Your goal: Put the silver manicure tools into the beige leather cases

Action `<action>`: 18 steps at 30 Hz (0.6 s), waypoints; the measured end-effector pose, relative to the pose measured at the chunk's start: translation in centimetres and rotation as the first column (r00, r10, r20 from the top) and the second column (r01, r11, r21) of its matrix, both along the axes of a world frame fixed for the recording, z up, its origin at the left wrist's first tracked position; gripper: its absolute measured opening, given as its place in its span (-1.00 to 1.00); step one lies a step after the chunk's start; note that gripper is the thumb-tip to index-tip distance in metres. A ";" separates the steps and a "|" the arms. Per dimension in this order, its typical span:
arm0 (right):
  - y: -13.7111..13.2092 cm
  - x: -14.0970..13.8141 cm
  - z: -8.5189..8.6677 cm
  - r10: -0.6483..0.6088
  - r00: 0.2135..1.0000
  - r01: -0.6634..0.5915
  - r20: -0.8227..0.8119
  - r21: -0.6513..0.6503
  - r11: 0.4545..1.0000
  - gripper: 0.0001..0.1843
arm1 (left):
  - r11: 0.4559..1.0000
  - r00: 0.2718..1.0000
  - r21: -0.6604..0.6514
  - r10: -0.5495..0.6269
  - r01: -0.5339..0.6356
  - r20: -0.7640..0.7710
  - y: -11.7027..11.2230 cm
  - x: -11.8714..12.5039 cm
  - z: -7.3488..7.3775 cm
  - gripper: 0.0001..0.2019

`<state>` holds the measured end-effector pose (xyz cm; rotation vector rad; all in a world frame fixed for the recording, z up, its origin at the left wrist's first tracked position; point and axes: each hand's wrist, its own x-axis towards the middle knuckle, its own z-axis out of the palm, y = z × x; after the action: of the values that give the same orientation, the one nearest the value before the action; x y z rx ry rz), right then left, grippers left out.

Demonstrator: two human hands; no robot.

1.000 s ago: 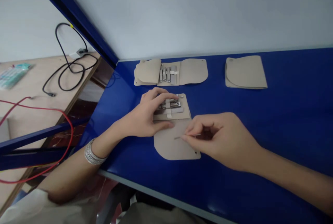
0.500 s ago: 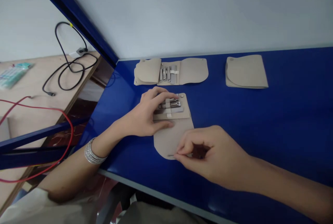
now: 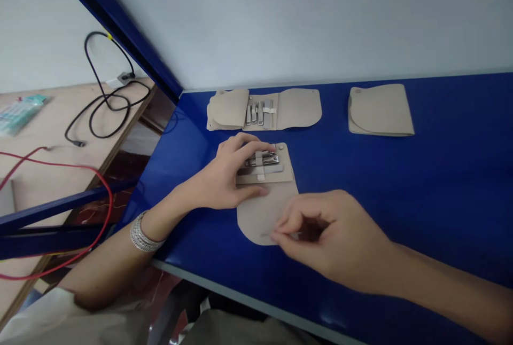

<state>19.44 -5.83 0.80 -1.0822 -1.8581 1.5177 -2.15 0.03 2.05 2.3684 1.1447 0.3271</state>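
Note:
An unfolded beige manicure case [image 3: 262, 211] lies on the blue table in front of me. My left hand [image 3: 230, 174] rests across its left side, thumb and fingers spread, steadying it. A nail clipper [image 3: 269, 160] and other metal tools sit under a pale elastic band [image 3: 260, 169] in the case; my fingers cover some of them. Over the rounded lower flap, my right hand [image 3: 320, 230] pinches a thin metal tool [image 3: 265, 235] between thumb and fingertips. One slim end of it sticks out to the left; its exact kind cannot be made out.
Behind, a second case [image 3: 298, 110] lies unfolded with tools [image 3: 260, 114] strapped inside, overlapping folded beige cases [image 3: 228, 109]. A folded case [image 3: 380, 110] lies at back right. To the left are a wooden table [image 3: 52, 174], a black cable [image 3: 106, 102] and a red cable [image 3: 110, 206].
My right hand has shifted slightly right with the thin tool, whose tip is now blurred. The left hand stays in place on the case.

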 end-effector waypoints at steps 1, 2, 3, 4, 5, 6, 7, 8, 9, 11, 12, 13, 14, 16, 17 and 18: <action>0.0 0.0 0.0 0.034 0.999 -0.034 -0.008 -0.017 0.999 -0.78 | 1.000 1.000 0.003 -0.002 0.002 0.001 0.0 0.0 0.0 -0.36; -0.1 0.0 0.0 0.039 0.999 -0.040 -0.010 -0.013 0.999 -0.78 | 1.000 1.000 0.005 -0.004 0.004 0.001 0.0 0.0 0.0 -0.36; -0.1 -0.1 -0.1 0.010 1.000 -0.010 -0.006 0.014 1.000 -0.77 | 1.000 1.000 0.007 -0.007 0.007 0.003 0.0 0.0 -0.1 -0.36; -0.1 -0.1 -0.1 -0.039 0.999 0.039 0.001 0.051 0.998 -0.75 | 1.000 1.000 0.009 -0.008 0.008 0.003 0.0 -0.1 -0.1 -0.35; 0.0 -0.1 -0.1 -0.085 0.996 0.084 0.008 0.075 0.994 -0.73 | 1.000 1.000 0.008 -0.007 0.007 0.004 0.0 -0.1 -0.1 -0.35; 0.0 -0.1 -0.1 -0.106 0.994 0.105 0.012 0.077 0.991 -0.73 | 1.000 1.000 0.006 -0.005 0.005 0.004 0.0 -0.1 -0.1 -0.35; 0.0 -0.1 -0.1 -0.094 0.996 0.093 0.012 0.058 0.994 -0.73 | 1.000 1.000 0.002 -0.003 0.003 0.004 0.0 -0.1 -0.1 -0.35; -0.1 -0.1 -0.1 -0.056 0.998 0.056 0.006 0.029 0.998 -0.75 | 1.000 1.000 0.000 -0.002 0.002 0.005 0.0 0.0 0.0 -0.35; -0.1 -0.1 -0.1 -0.014 1.000 0.014 -0.003 0.007 1.000 -0.76 | 1.000 1.000 -0.001 -0.002 0.002 0.006 0.0 0.0 0.0 -0.35; -0.1 -0.1 -0.1 0.013 1.000 -0.013 -0.012 0.014 1.000 -0.77 | 1.000 1.000 -0.003 -0.001 0.001 0.005 0.0 0.0 0.0 -0.35; -0.1 -0.1 -0.1 -0.013 1.000 0.013 -0.007 0.045 0.999 -0.76 | 1.000 1.000 -0.003 0.001 -0.001 0.003 0.0 0.0 0.0 -0.35; -0.1 -0.1 -0.1 -0.057 0.998 0.057 0.000 0.080 0.995 -0.74 | 1.000 1.000 -0.002 0.002 -0.002 0.003 0.0 0.0 0.0 -0.36; -0.1 -0.1 -0.1 -0.097 0.995 0.096 0.003 0.106 0.990 -0.73 | 1.000 1.000 -0.002 0.003 -0.003 0.003 0.0 0.0 0.0 -0.36; -0.1 -0.2 -0.1 -0.093 0.996 0.092 0.004 0.097 0.991 -0.74 | 1.000 1.000 -0.002 0.003 -0.003 0.005 0.0 0.0 0.0 -0.36; -0.1 -0.2 -0.1 -0.052 0.999 0.052 -0.003 0.072 0.996 -0.75 | 1.000 1.000 -0.001 0.001 -0.001 0.007 0.0 0.0 0.0 -0.35; -0.1 -0.2 -0.1 -0.007 1.000 0.008 -0.012 0.048 0.999 -0.76 | 1.000 1.000 0.001 -0.002 0.002 0.008 0.0 0.0 0.0 -0.35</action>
<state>19.25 -5.94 0.74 -1.0545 -1.8709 1.4649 -2.18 0.03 2.01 2.3665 1.1392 0.3361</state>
